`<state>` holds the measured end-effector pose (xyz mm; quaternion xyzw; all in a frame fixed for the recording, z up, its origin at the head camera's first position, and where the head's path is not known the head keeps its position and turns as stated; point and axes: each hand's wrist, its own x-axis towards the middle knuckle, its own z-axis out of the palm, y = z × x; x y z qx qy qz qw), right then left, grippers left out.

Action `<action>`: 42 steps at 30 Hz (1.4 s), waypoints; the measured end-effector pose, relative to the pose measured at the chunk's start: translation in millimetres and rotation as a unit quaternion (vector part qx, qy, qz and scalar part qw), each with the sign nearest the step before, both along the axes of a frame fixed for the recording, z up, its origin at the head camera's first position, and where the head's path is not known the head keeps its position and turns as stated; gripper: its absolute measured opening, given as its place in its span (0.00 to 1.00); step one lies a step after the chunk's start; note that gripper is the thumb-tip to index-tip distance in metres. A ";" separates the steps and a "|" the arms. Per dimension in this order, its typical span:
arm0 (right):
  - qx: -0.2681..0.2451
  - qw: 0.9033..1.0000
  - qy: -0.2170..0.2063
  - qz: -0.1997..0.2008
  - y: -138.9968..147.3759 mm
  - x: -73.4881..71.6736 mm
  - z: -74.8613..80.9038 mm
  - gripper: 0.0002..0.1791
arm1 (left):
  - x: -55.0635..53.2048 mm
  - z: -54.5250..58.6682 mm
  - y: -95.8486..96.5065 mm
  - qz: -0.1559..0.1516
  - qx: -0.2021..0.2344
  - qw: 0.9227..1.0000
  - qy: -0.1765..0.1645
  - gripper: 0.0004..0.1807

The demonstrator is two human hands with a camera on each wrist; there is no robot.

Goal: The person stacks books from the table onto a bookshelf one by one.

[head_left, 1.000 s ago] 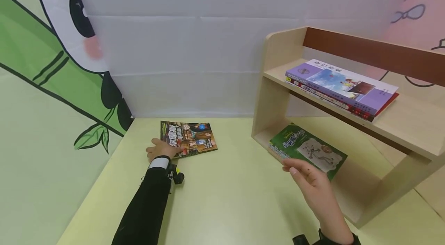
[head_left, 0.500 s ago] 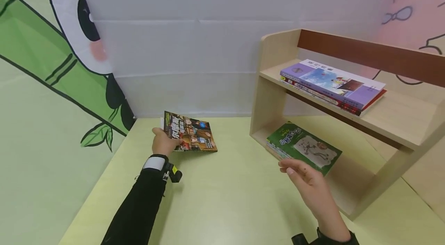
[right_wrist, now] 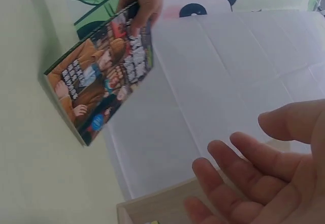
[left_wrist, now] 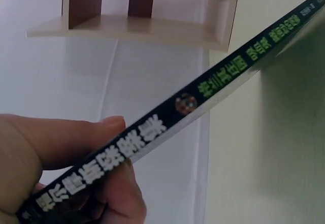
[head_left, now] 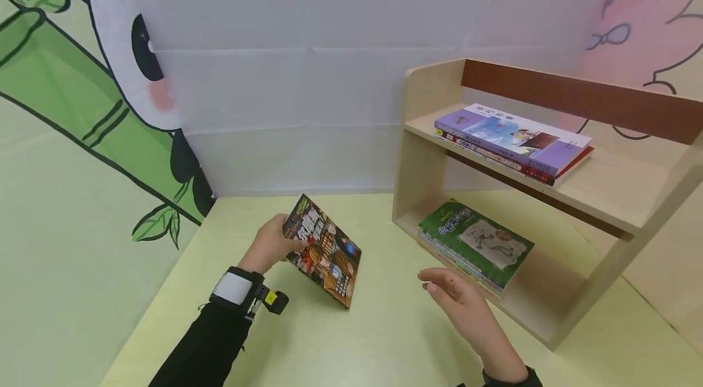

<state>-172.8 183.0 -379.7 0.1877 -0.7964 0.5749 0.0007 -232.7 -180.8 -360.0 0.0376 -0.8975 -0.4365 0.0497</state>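
My left hand (head_left: 274,245) pinches a thin book (head_left: 325,253) by its left edge, thumb on the front cover. The book has a dark, colourful picture cover and hangs tilted above the table. In the left wrist view its black spine (left_wrist: 185,103), with white and green lettering, runs between the thumb and fingers. To the right, my right hand (head_left: 458,307) holds nothing; its fingers are loosely bent and spread apart in the right wrist view. It hovers in front of the lower shelf, near a stack of books with a green top cover (head_left: 478,240).
A two-tier wooden shelf (head_left: 420,173) with a brown back rail stands on the right of the pale table (head_left: 384,350). Books with a purple top cover (head_left: 513,133) lie flat on its upper tier. A cloth-covered wall (head_left: 318,88) with cartoon prints rises behind.
My left hand has lifted the book off the table, tilted it, and brought it right and nearer. The right hand has drawn slightly left and down, away from the green book.
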 end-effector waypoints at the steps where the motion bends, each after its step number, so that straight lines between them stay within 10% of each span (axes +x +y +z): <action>1: 0.005 1.000 -0.013 -0.004 -3.3 0.2 -3.9 0.13 | 3.4 -0.6 4.0 -0.015 0.003 1.000 -0.001 0.35; 12: 0.060 0.994 -0.068 0.057 -20.7 -1.0 -34.4 0.21 | 43.3 22.3 45.9 -0.150 0.086 0.985 -0.006 0.26; 23: 0.059 0.991 -0.097 0.074 -21.4 -2.8 -34.4 0.29 | 70.4 46.7 66.7 -0.172 0.069 0.982 0.040 0.25; 35: -0.020 0.983 -0.149 0.106 -20.8 -6.4 -35.3 0.38 | 93.2 59.0 80.7 -0.223 0.067 0.969 0.078 0.25; 42: -0.120 0.975 -0.150 0.112 -17.9 -4.3 -24.0 0.38 | 110.7 69.4 90.0 -0.285 0.073 0.948 0.124 0.26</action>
